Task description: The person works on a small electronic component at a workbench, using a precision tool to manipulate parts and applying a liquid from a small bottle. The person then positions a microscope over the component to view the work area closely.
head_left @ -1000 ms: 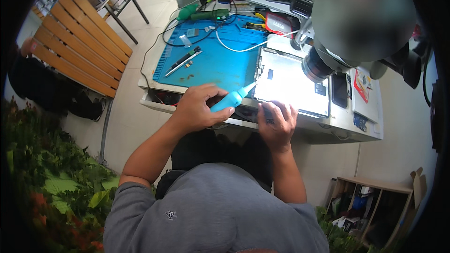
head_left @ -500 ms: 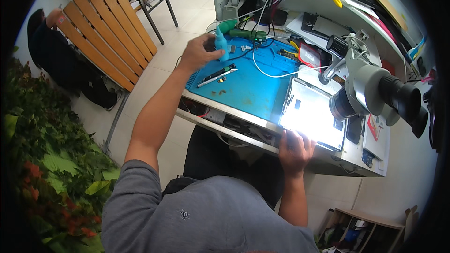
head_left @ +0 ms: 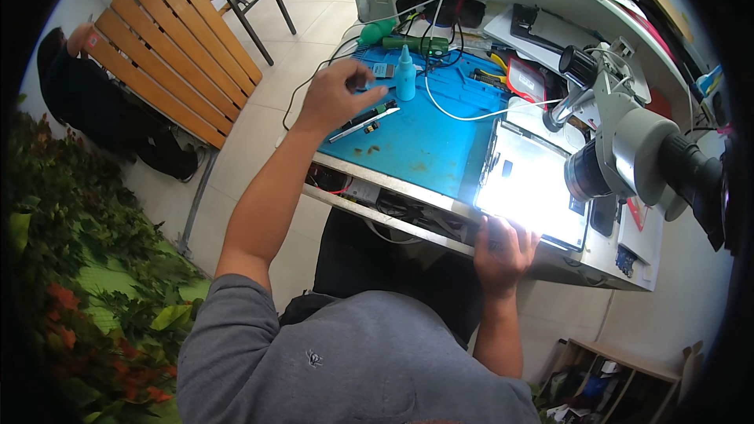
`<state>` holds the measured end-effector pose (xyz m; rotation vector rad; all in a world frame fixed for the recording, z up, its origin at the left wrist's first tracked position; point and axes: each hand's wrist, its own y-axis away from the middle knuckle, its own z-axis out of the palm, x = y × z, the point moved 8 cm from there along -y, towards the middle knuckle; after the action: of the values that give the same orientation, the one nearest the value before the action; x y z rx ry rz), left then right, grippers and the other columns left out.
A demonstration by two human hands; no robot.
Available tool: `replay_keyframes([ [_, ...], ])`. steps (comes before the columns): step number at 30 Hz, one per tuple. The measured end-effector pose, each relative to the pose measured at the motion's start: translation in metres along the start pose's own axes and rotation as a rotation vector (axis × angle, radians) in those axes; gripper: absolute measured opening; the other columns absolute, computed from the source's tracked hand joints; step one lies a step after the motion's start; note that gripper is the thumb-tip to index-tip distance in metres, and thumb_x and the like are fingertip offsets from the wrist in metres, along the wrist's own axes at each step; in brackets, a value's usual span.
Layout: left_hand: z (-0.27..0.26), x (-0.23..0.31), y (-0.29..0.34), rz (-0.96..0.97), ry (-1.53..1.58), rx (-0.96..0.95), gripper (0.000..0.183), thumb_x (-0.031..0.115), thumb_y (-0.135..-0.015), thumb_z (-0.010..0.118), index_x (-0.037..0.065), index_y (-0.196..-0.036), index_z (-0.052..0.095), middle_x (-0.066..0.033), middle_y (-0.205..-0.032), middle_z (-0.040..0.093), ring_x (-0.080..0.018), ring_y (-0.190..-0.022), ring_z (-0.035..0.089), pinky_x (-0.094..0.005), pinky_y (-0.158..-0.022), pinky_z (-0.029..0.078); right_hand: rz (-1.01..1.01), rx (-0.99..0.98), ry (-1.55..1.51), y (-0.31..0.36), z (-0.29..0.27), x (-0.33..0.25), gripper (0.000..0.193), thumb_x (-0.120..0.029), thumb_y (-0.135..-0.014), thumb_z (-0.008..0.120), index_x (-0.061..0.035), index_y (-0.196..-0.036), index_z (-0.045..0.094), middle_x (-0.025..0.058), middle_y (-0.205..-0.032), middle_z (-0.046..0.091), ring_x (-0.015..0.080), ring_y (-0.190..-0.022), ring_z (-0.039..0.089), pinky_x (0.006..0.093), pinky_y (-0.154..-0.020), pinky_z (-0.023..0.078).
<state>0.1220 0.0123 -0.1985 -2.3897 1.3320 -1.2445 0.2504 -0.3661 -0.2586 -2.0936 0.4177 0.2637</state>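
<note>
My left hand (head_left: 336, 96) is open and empty over the left side of the blue work mat (head_left: 428, 145), thumb and fingers apart. Just right of its fingertips a light-blue squeeze bottle (head_left: 405, 78) with a pointed nozzle stands upright on the mat. Below that hand lie a dark pen-like tool (head_left: 369, 115) and a white one (head_left: 355, 130), side by side. My right hand (head_left: 503, 251) lies at the desk's front edge, fingers touching the near edge of a flat tablet-like device (head_left: 522, 180). Bright light washes out the device's surface under the microscope (head_left: 628, 149).
A partly pulled-out drawer (head_left: 385, 224) holds loose parts below the desk. Cables (head_left: 463, 116) cross the mat. Yellow-handled pliers (head_left: 493, 77) and a green-handled tool (head_left: 416, 45) lie at the back. A wooden slatted panel (head_left: 173, 47) and a person (head_left: 102, 102) are at far left.
My left hand has let go of the light-blue bottle, which now stands on the mat, and has drawn back slightly to its left. My right hand stays by the device.
</note>
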Motion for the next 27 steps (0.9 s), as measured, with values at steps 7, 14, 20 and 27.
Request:
replay_keyframes([
  [7,0.006,0.011,0.041,0.048,-0.157,-0.144,0.017,0.023,-0.089,0.09,0.006,-0.092,0.088,-0.0097,-0.087,0.078,-0.0235,-0.075,0.073,-0.0357,-0.07,0.057,-0.006,-0.007,0.001,-0.003,0.0,-0.001,0.022,-0.002,-0.083,0.089,-0.0067,-0.1,0.077,0.0085,-0.101,0.074,0.0298,-0.1,0.072,0.0444,-0.096,0.053],
  [14,0.02,0.014,0.03,0.082,-0.312,-0.237,0.016,0.021,-0.09,0.085,0.006,-0.093,0.084,-0.0106,-0.09,0.077,-0.0259,-0.081,0.075,-0.0396,-0.076,0.059,-0.016,0.046,0.016,-0.005,-0.008,-0.003,0.021,-0.003,-0.083,0.089,-0.0076,-0.099,0.077,0.0075,-0.1,0.075,0.0287,-0.099,0.073,0.0435,-0.096,0.053],
  [20,0.012,0.022,0.035,0.26,-0.31,-0.134,0.015,0.015,-0.09,0.083,0.003,-0.096,0.077,-0.0109,-0.091,0.078,-0.0268,-0.078,0.077,-0.0374,-0.073,0.061,-0.013,0.015,-0.038,-0.011,-0.004,-0.004,0.019,-0.005,-0.083,0.089,-0.0091,-0.098,0.077,0.0059,-0.1,0.075,0.0282,-0.098,0.073,0.0423,-0.092,0.053],
  [27,0.038,0.051,0.068,-0.073,0.404,-0.375,0.016,0.003,-0.099,0.079,-0.001,-0.114,0.079,-0.0018,-0.088,0.075,-0.0063,-0.074,0.068,-0.0245,-0.066,0.056,0.007,0.019,-0.041,-0.013,-0.008,-0.004,0.019,-0.006,-0.084,0.088,-0.0091,-0.099,0.077,0.0062,-0.1,0.075,0.0276,-0.095,0.073,0.0416,-0.088,0.052],
])
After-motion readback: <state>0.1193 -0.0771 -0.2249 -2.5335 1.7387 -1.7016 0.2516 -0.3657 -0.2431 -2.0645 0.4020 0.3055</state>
